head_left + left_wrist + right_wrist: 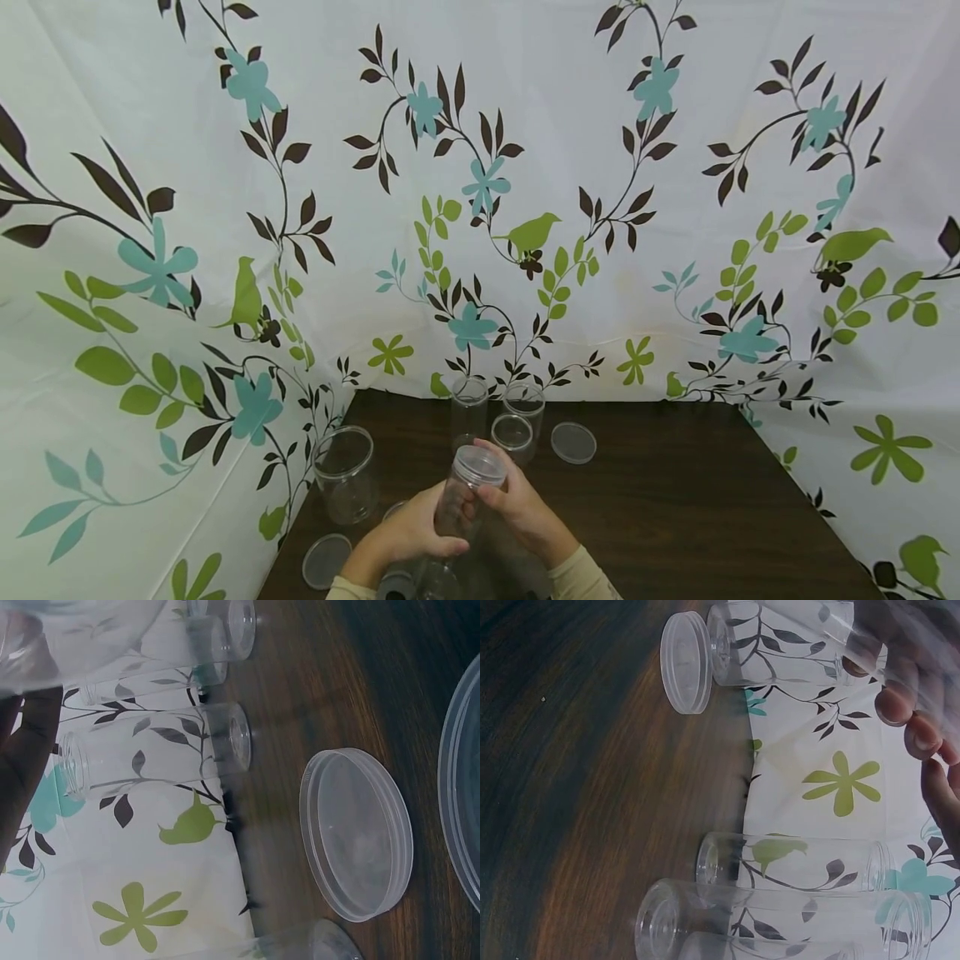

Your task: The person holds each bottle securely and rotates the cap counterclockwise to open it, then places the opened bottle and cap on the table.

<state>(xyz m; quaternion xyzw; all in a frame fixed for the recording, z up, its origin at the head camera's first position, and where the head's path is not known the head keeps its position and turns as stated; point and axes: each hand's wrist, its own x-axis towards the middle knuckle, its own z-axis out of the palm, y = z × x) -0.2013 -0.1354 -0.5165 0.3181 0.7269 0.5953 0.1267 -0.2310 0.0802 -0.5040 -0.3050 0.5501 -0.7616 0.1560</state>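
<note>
Both hands are on a clear plastic jar (457, 510) topped with a clear lid (480, 463), tilted over the near part of the dark table. My left hand (411, 529) grips the jar's body low down, thumb across the near side. Around the lid at the top, my right hand (531, 510) curls its thumb and fingers. In the right wrist view its fingertips (894, 705) bend beside the clear plastic. Part of the held jar (82, 645) fills the upper left corner of the left wrist view.
An open clear jar (345, 492) stands at left, with a loose lid (327, 562) nearer me. Several clear jars (468, 417) stand at the back, beside another flat lid (573, 443). Another clear jar (437, 581) is below the hands. Patterned white curtain (570, 150) surrounds the table (690, 500).
</note>
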